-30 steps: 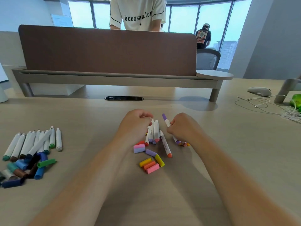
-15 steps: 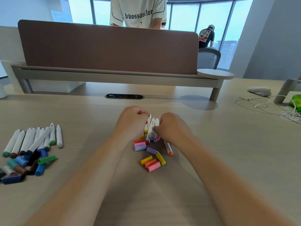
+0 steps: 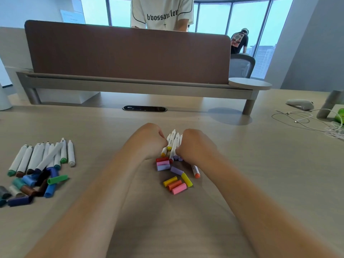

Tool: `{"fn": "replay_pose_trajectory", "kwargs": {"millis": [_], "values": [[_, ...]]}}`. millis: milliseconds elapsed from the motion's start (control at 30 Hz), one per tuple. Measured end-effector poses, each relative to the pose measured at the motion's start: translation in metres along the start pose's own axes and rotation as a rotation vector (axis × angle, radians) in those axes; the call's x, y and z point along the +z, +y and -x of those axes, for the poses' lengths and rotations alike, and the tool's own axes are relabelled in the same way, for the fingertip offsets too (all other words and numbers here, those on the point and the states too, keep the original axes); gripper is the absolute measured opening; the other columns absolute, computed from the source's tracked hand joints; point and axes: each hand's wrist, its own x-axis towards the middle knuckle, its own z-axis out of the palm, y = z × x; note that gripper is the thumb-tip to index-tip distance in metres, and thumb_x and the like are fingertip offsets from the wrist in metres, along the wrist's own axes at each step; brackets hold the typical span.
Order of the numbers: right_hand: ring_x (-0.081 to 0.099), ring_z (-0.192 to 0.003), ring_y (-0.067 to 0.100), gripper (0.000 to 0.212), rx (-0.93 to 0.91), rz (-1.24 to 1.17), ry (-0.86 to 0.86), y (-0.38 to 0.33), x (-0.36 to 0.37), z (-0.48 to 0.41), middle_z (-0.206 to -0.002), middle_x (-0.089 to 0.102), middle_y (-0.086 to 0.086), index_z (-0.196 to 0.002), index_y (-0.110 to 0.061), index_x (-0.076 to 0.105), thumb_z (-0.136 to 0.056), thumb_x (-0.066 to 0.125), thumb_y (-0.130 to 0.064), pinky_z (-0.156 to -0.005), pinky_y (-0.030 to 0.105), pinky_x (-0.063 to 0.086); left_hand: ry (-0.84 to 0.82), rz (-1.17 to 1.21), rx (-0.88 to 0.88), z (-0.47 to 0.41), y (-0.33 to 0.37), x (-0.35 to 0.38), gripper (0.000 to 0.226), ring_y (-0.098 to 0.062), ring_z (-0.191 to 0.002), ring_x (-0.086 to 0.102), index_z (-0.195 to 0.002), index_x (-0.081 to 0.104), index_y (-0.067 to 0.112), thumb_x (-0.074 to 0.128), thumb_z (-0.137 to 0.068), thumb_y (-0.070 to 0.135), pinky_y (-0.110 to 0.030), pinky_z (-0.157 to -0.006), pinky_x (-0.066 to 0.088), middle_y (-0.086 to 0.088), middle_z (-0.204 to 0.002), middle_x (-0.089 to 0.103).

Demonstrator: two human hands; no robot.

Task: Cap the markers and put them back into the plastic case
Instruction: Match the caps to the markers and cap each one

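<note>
Head view: mid-desk point(image 3: 260, 164), the left hand point(image 3: 149, 142) and right hand point(image 3: 195, 146) sit close together, each with its fingers curled onto a bunch of uncapped markers point(image 3: 174, 144) lying between them. Bright caps point(image 3: 176, 185) lie loose at the hands' 6 o'clock. Far out at 9 o'clock lie spare markers point(image 3: 42, 157), with dark caps point(image 3: 37, 183) beside them.

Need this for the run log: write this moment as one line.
left hand: grips marker bunch | right hand: grips same bunch | bunch: uncapped | loose caps: on desk | case: not in view
</note>
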Motion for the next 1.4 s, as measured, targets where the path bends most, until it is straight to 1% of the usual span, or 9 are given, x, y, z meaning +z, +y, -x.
{"fn": "replay_pose_trajectory", "kwargs": {"millis": [67, 133, 233, 367, 467, 567, 867, 1267, 1400], "values": [[0.050, -0.085, 0.018, 0.026, 0.000, -0.030, -0.014, -0.001, -0.002, 0.000, -0.085, 0.049, 0.001, -0.114, -0.009, 0.062, -0.092, 0.063, -0.023, -0.085, 0.031, 0.049, -0.002, -0.001, 0.011, 0.001, 0.001, -0.001, 0.013, -0.019, -0.088, 0.063, -0.097, 0.072, 0.011, 0.060, -0.091, 0.013, -0.023, -0.063, 0.045, -0.006, -0.098, 0.070], [0.050, -0.074, 0.015, 0.011, 0.018, -0.092, 0.013, 0.001, -0.005, -0.001, -0.076, 0.048, 0.000, -0.092, -0.011, 0.061, -0.094, 0.060, -0.022, -0.067, 0.026, 0.046, -0.015, -0.006, 0.025, 0.002, 0.000, -0.003, 0.014, -0.020, -0.088, 0.063, -0.098, 0.074, 0.011, 0.061, -0.091, 0.014, -0.026, -0.067, 0.048, -0.007, -0.097, 0.071], [0.040, -0.052, 0.014, 0.026, 0.086, -0.307, 0.050, 0.009, -0.008, 0.001, -0.060, 0.044, 0.002, -0.065, -0.014, 0.050, -0.088, 0.061, -0.019, -0.048, 0.023, 0.031, -0.051, -0.031, 0.056, 0.003, -0.001, -0.006, 0.015, -0.018, -0.085, 0.063, -0.097, 0.076, 0.014, 0.064, -0.090, 0.018, -0.027, -0.070, 0.048, -0.005, -0.096, 0.071], [0.046, -0.045, 0.014, 0.020, 0.108, -0.691, 0.031, 0.022, -0.013, 0.008, -0.053, 0.058, 0.007, -0.073, 0.003, 0.071, -0.083, 0.060, -0.011, -0.050, 0.023, 0.041, -0.138, -0.093, 0.150, 0.007, 0.000, -0.008, 0.016, -0.012, -0.081, 0.061, -0.097, 0.077, 0.016, 0.066, -0.089, 0.024, -0.023, -0.066, 0.046, 0.001, -0.093, 0.070], [0.047, -0.042, 0.010, 0.016, 0.100, -0.964, -0.005, 0.031, -0.016, 0.010, -0.057, 0.061, 0.009, -0.082, 0.004, 0.071, -0.088, 0.058, -0.002, -0.040, 0.017, 0.037, -0.173, -0.131, 0.184, 0.011, 0.003, -0.008, 0.016, -0.011, -0.082, 0.061, -0.097, 0.076, 0.016, 0.066, -0.090, 0.026, -0.022, -0.066, 0.045, 0.002, -0.095, 0.070], [0.048, -0.046, 0.013, 0.012, 0.096, -1.113, -0.026, 0.035, -0.018, 0.010, -0.064, 0.060, 0.016, -0.083, -0.003, 0.067, -0.088, 0.059, 0.003, -0.039, 0.018, 0.034, -0.206, -0.154, 0.196, 0.012, 0.005, -0.009, 0.016, -0.012, -0.086, 0.062, -0.096, 0.075, 0.016, 0.066, -0.090, 0.027, -0.021, -0.064, 0.045, 0.001, -0.096, 0.070], [0.051, -0.047, 0.015, 0.005, 0.102, -1.120, -0.054, 0.036, -0.016, 0.005, -0.068, 0.063, 0.017, -0.083, 0.001, 0.062, -0.083, 0.058, 0.004, -0.039, 0.020, 0.036, -0.488, -0.241, 0.395, 0.032, 0.019, -0.015, 0.014, -0.007, -0.072, 0.051, -0.089, 0.072, 0.029, 0.075, -0.082, 0.040, -0.025, -0.061, 0.037, 0.011, -0.075, 0.055], [0.053, -0.050, 0.016, 0.013, 0.094, -1.065, -0.079, 0.036, -0.011, 0.003, -0.072, 0.066, 0.016, -0.094, 0.001, 0.063, -0.084, 0.056, 0.000, -0.054, 0.027, 0.041, -0.572, -0.336, 0.423, 0.037, 0.020, 0.003, 0.016, 0.005, -0.061, 0.052, -0.083, 0.068, 0.027, 0.078, -0.078, 0.038, -0.018, -0.054, 0.034, 0.020, -0.057, 0.056], [0.054, -0.048, 0.016, 0.008, 0.085, -1.065, -0.090, 0.035, -0.011, 0.003, -0.071, 0.066, 0.015, -0.089, -0.001, 0.061, -0.083, 0.055, 0.000, -0.052, 0.027, 0.041, -0.581, -0.361, 0.409, 0.035, 0.022, 0.004, 0.010, -0.002, -0.065, 0.054, -0.080, 0.069, 0.026, 0.076, -0.080, 0.033, -0.018, -0.055, 0.036, 0.013, -0.069, 0.064]]}}
